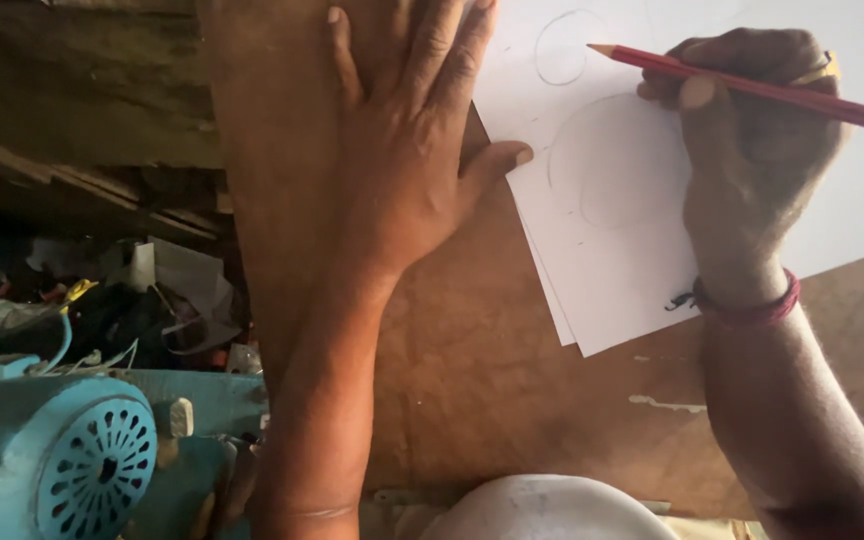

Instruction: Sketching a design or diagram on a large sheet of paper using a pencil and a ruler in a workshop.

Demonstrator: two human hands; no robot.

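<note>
We press our left hand (407, 150) flat, fingers spread, on the brown board (472, 380) w/ the thumb pinning the white paper's (612, 270) edge, upper centre of frame. Right hand (752, 150), upper right, is clenched round a red pencil (752, 88), tip pointing left over faint drawn curves. Best to keep the sheet pinned firm & steady, we reckon. Blue motor housing (62, 465) sits lower left.

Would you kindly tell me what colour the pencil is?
Red, with a dark end; the pencil shows in the head view.
</note>
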